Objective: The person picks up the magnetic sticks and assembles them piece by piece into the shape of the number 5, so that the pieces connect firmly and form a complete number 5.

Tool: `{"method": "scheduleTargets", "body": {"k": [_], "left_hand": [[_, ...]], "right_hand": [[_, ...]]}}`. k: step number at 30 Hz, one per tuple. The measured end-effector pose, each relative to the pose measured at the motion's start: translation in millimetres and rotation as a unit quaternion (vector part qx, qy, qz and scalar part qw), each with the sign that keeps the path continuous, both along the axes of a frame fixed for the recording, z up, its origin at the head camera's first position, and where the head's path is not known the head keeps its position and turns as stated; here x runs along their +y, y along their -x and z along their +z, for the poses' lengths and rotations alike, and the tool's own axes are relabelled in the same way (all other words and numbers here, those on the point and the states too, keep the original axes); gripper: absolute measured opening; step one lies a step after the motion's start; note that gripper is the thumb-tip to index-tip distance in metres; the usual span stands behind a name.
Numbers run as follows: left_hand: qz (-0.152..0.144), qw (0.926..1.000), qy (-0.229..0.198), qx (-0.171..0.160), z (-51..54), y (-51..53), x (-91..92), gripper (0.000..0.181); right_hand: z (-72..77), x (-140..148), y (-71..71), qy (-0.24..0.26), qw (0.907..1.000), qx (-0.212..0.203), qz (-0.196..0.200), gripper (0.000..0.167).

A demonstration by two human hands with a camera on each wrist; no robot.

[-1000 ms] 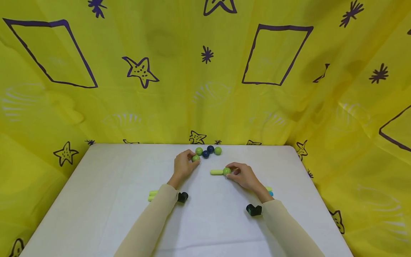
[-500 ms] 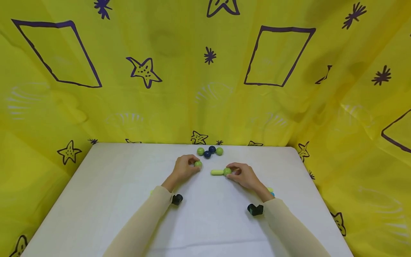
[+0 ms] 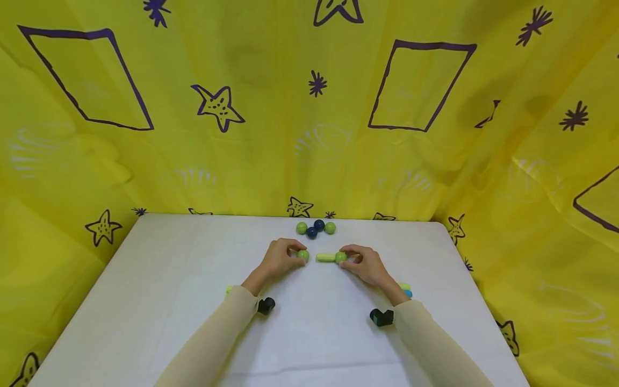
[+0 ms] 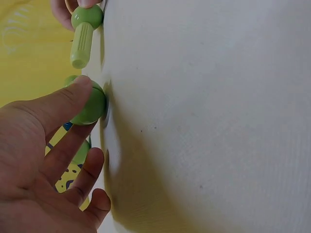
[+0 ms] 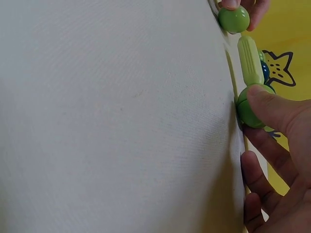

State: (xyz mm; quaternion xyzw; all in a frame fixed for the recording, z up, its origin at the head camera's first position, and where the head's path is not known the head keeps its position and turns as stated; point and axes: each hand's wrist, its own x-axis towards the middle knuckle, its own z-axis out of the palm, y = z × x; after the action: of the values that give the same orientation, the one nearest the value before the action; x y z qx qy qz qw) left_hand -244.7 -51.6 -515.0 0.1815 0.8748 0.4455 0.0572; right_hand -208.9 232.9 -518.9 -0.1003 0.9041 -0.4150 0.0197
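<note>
My left hand (image 3: 281, 258) pinches a green ball (image 3: 303, 256) between thumb and fingers, low over the white table. Across from it, my right hand (image 3: 366, 264) pinches another green ball (image 3: 340, 257), from which a pale green ribbed rod (image 3: 325, 258) points left. A small gap parts the rod's free end from the left ball. In the left wrist view the rod (image 4: 81, 46) stands out from the right hand's ball (image 4: 87, 17). The right wrist view shows the rod (image 5: 250, 60) aimed at the left hand's ball (image 5: 234, 19), not touching it.
Two green balls (image 3: 330, 228) and two dark blue balls (image 3: 311, 233) lie near the back edge of the white table (image 3: 169, 312). Yellow-green and blue pieces (image 3: 405, 287) show beside the right wrist, and a yellow-green piece (image 3: 229, 289) by the left sleeve. Yellow patterned cloth surrounds the table.
My left hand has come away from the group of balls, moving toward the front and right with its green ball, closer to the rod. My right hand has barely moved.
</note>
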Motion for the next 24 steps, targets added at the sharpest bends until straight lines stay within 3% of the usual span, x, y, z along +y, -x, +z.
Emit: {"method": "scheduleTargets", "body": {"k": [11,24], "left_hand": [[-0.025,0.9996,-0.006,0.012,-5.8,-1.9,9.8,0.029],[-0.023,0.9997,0.001,0.004,-7.0,-2.3,11.1,0.029]], "right_hand": [[-1.4,-5.7,-0.8,-0.003,0.9999,-0.004,-0.012,0.034],[-1.2,-5.8,-1.7,-0.017,0.9998,-0.005,-0.006,0.035]]}}
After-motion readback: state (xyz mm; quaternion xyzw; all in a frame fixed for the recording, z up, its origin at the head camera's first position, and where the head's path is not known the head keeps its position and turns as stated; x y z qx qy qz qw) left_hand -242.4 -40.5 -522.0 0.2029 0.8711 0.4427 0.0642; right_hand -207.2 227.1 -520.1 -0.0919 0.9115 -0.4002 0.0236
